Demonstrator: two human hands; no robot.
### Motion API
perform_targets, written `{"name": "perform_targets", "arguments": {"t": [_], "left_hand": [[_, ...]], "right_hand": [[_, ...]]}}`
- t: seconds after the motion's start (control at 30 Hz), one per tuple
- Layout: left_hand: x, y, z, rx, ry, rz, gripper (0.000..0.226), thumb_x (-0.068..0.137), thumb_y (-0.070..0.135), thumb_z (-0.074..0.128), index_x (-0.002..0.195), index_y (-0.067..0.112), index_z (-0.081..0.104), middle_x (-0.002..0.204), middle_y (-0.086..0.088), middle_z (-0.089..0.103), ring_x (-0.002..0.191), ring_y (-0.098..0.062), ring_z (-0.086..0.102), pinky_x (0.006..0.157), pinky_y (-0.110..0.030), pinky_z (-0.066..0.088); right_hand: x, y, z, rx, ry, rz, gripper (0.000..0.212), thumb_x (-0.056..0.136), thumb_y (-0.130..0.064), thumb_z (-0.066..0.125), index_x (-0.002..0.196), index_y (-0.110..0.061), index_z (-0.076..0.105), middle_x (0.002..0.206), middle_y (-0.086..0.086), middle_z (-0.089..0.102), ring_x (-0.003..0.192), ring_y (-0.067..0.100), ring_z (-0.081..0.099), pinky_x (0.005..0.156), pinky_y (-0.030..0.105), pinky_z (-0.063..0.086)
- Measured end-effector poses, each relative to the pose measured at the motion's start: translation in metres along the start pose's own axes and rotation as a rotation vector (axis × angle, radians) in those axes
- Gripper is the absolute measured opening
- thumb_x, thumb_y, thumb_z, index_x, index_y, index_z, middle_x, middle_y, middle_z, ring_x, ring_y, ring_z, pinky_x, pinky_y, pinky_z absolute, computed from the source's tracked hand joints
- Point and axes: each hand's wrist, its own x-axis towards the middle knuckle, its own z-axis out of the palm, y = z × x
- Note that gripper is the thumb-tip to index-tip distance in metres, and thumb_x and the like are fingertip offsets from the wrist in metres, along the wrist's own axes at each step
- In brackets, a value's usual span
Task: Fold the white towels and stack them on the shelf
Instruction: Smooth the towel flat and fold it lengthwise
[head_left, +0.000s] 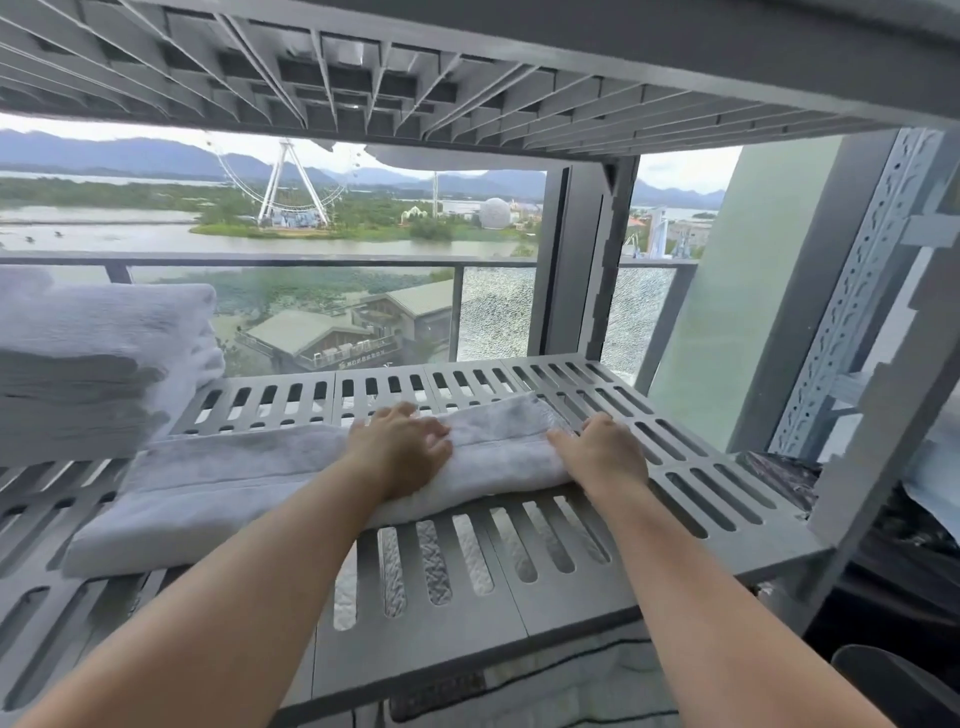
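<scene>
Shelf (691, 478), middle tier, gray slatted plastic. One white towel (249, 478) lies on it lengthwise, already folded into a long band. Its left end is near the front edge and its right end is farther back.

Left grip (402, 449): palm down on top of the band, right of its middle. Fingers are spread and nearly straight, pressing the cloth flat and holding nothing.

Right grip (605, 452): on the towel's right end, thumb stretched left along the top layer. Fingers are bent at the far corner. I cannot tell whether they pinch cloth or only rest there.

Stack of folded towels (98, 358) sits at the left of the same tier, several layers high. It is just behind the band's left end, and I cannot tell whether the two touch.

Step in hand, as I judge it: smoothing and pinning the long band ahead of the crosswise fold. Folding is partly done and stacking is not yet done for this towel.

Next move calls for:
- the right grip taking a firm hold of both layers at the right end
- carrying that end over to the left, with the left grip as the crease line
- keeping the edges aligned, since thick terry tends to slip and bulge at a fold
- lifting the finished packet onto the stack, staying clear of the upper shelf (467, 73).
</scene>
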Motion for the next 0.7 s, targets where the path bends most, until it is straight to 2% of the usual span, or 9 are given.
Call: {"name": "perform_targets", "arguments": {"t": [0.07,0.13,0.23,0.37,0.4,0.47,0.53,0.63,0.7], "left_hand": [[0.01,0.017,-0.008,0.03,0.061,-0.003,0.045,0.095,0.06,0.043,0.118,0.03,0.067,0.141,-0.003,0.051,0.124,-0.026,0.052,0.107,-0.053,0.04],[0.025,0.038,-0.011,0.08,0.138,0.009,0.043,0.096,0.054,0.047,0.109,0.019,0.069,0.128,-0.006,0.058,0.11,-0.025,0.06,0.096,-0.047,0.049],[0.049,0.067,-0.008,-0.057,0.171,0.025,0.04,0.097,0.045,0.051,0.127,0.019,0.058,0.125,-0.007,0.061,0.109,-0.028,0.063,0.087,-0.043,0.055],[0.077,0.091,0.003,-0.143,0.08,-0.024,0.049,0.099,0.04,0.051,0.142,0.019,0.044,0.129,-0.01,0.064,0.114,-0.03,0.063,0.085,-0.043,0.053],[0.083,0.092,0.007,-0.131,0.065,-0.03,0.045,0.099,0.039,0.052,0.137,0.016,0.049,0.128,-0.01,0.065,0.112,-0.03,0.063,0.085,-0.042,0.053],[0.093,0.093,0.011,-0.147,0.053,-0.003,0.029,0.098,0.035,0.053,0.109,0.011,0.064,0.113,-0.011,0.069,0.096,-0.027,0.065,0.083,-0.039,0.055],[0.101,0.091,0.011,-0.233,0.047,0.027,0.023,0.096,0.029,0.055,0.088,0.011,0.067,0.102,-0.012,0.071,0.089,-0.029,0.063,0.079,-0.036,0.053],[0.107,0.084,0.006,-0.472,0.065,0.061,0.018,0.097,0.023,0.054,0.101,0.013,0.069,0.103,-0.013,0.069,0.095,-0.031,0.063,0.079,-0.035,0.049],[0.11,0.078,0.0,-0.665,0.09,0.069,0.016,0.098,0.026,0.055,0.107,0.017,0.066,0.095,-0.012,0.064,0.087,-0.029,0.061,0.076,-0.037,0.049]], "right_hand": [[-0.004,0.007,0.004,-0.011,0.029,-0.066,0.061,0.088,-0.06,0.056,0.117,-0.008,0.066,0.119,0.013,0.064,0.107,0.031,0.06,0.086,0.038,0.05],[-0.008,0.008,0.005,-0.016,0.055,-0.105,0.058,0.09,-0.06,0.054,0.112,-0.009,0.068,0.118,0.012,0.064,0.105,0.03,0.06,0.086,0.037,0.05],[-0.011,0.01,0.005,-0.006,0.067,-0.147,0.049,0.092,-0.059,0.053,0.105,-0.014,0.066,0.111,0.009,0.063,0.102,0.028,0.059,0.085,0.037,0.048],[-0.012,0.013,0.006,0.018,0.093,-0.182,0.036,0.097,-0.049,0.051,0.101,-0.016,0.065,0.107,0.007,0.063,0.101,0.028,0.058,0.085,0.037,0.048],[-0.012,0.013,0.006,0.013,0.109,-0.194,0.034,0.099,-0.045,0.05,0.1,-0.016,0.067,0.107,0.009,0.064,0.101,0.028,0.059,0.086,0.038,0.048],[-0.012,0.014,0.007,0.005,0.134,-0.207,0.033,0.1,-0.04,0.049,0.1,-0.015,0.07,0.106,0.01,0.066,0.099,0.028,0.06,0.084,0.036,0.049],[-0.011,0.014,0.007,0.035,0.138,-0.194,0.032,0.099,-0.039,0.051,0.098,-0.015,0.072,0.104,0.01,0.067,0.098,0.028,0.06,0.081,0.035,0.048],[-0.008,0.013,0.006,0.182,0.096,-0.11,0.037,0.093,-0.044,0.058,0.114,-0.016,0.069,0.11,0.009,0.068,0.106,0.03,0.061,0.087,0.036,0.049],[-0.006,0.011,0.004,0.319,0.059,-0.028,0.057,0.088,-0.054,0.062,0.129,-0.015,0.057,0.115,0.008,0.067,0.111,0.029,0.061,0.09,0.039,0.048]]}}
